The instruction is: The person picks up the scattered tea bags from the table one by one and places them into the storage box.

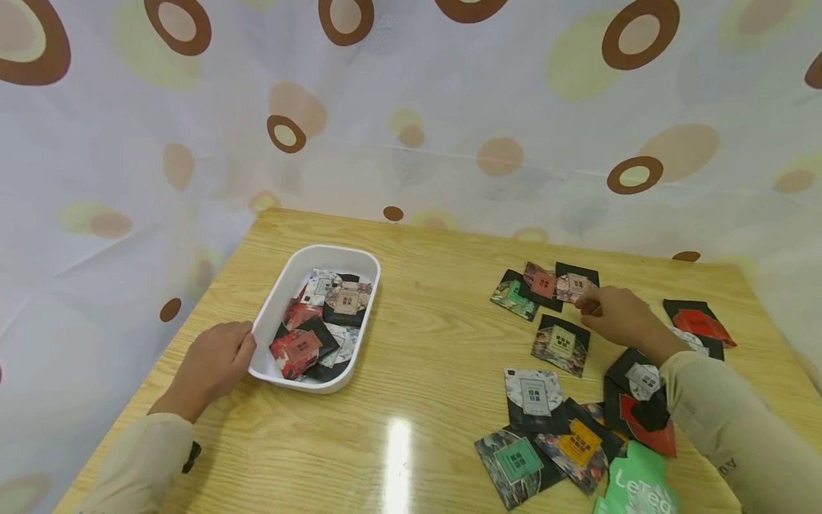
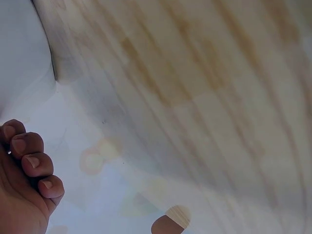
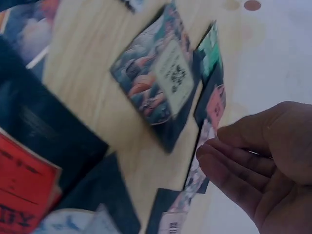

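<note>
In the head view my left hand (image 1: 215,360) grips the left rim of a white plastic tray (image 1: 268,308) that holds several tea packets (image 1: 347,301). Its curled fingers (image 2: 38,163) show at the edge of the left wrist view. At the far right, my right hand (image 1: 619,318) pinches at the lower edge of a black tea packet with a pinkish floral label (image 1: 578,280). The right wrist view shows thumb and fingertips (image 3: 209,158) together at that packet's edge. Beside it are a red-labelled packet (image 1: 541,283) and a green-labelled packet (image 1: 516,294).
A cream-labelled packet (image 1: 561,344) lies just below the right hand. Several more tea packets (image 1: 534,400) overlap nearer the front right, beside a green LeTea pouch (image 1: 642,482). A red-labelled packet (image 1: 700,323) lies at the right. Patterned cloth (image 1: 417,86) hangs behind the wooden table (image 1: 437,314).
</note>
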Demonstrator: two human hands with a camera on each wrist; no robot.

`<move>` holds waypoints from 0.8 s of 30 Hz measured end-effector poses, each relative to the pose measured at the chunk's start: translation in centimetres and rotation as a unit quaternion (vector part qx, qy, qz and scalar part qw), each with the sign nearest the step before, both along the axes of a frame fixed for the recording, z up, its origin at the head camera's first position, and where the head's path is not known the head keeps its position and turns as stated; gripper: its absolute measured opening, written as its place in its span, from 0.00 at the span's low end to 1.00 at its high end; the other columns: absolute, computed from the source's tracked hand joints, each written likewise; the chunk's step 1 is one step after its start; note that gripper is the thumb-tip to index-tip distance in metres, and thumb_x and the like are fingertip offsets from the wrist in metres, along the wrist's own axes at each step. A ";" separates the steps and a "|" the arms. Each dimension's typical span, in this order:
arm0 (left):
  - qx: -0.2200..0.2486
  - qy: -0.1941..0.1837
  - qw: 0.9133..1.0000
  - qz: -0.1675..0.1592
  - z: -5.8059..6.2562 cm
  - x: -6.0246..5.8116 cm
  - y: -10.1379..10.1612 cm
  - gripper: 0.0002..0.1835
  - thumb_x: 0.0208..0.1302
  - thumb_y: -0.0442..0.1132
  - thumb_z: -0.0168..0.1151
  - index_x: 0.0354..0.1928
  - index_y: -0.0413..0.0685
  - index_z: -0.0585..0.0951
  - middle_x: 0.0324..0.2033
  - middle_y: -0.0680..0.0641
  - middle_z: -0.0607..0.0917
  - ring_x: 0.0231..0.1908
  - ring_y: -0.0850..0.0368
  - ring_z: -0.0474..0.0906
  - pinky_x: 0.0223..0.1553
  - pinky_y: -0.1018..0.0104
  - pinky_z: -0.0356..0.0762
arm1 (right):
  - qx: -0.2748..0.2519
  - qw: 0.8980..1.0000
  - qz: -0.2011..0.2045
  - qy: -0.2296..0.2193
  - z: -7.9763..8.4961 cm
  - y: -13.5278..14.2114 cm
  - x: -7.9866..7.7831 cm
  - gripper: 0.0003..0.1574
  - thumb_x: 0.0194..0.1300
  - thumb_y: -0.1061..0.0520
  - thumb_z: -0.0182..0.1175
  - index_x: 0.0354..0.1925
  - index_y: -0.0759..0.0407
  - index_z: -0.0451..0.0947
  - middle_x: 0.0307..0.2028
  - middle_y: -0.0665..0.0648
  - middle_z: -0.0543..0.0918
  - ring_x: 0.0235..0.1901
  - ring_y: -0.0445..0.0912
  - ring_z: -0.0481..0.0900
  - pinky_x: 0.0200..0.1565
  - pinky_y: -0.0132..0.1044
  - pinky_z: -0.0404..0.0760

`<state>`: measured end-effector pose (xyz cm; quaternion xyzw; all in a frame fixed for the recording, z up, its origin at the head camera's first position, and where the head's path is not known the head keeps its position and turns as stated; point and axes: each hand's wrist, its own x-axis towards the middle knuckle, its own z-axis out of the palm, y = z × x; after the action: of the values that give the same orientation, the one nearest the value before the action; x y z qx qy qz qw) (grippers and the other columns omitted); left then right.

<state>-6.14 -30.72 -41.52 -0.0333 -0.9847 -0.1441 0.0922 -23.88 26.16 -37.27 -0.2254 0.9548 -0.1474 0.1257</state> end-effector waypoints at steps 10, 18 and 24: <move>0.001 0.007 1.000 -0.002 -0.2 -0.1 0.0 0.18 0.70 0.35 0.43 0.19 0.50 0.62 0.16 0.52 0.62 0.22 0.57 0.60 0.31 0.62 0.60 | 0.017 0.999 0.020 -0.023 -2.9 -0.3 0.6 0.49 0.56 0.36 0.71 0.58 0.75 0.74 0.52 0.74 0.81 0.49 0.66 0.80 0.48 0.60 0.79; 0.004 0.002 1.000 0.002 -0.1 -0.2 0.0 0.18 0.70 0.35 0.42 0.19 0.50 0.62 0.16 0.52 0.62 0.22 0.57 0.59 0.30 0.63 0.59 | -0.022 0.998 -0.009 -0.064 -2.4 -0.8 0.7 0.21 0.66 0.46 0.64 0.30 0.63 0.73 0.21 0.53 0.68 0.21 0.45 0.65 0.28 0.40 0.66; -0.004 -0.002 1.000 0.003 0.0 -0.2 -0.1 0.18 0.70 0.36 0.42 0.19 0.50 0.62 0.16 0.52 0.63 0.23 0.57 0.61 0.31 0.62 0.60 | -0.128 0.985 -0.011 -0.112 -0.3 -2.1 0.7 0.16 0.72 0.55 0.58 0.29 0.60 0.68 0.20 0.47 0.62 0.19 0.39 0.57 0.28 0.37 0.63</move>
<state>-6.30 -30.81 -41.49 -0.0306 -0.9855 -0.1403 0.0902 -23.23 24.07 -37.62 -0.2113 0.9104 -0.2942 0.2001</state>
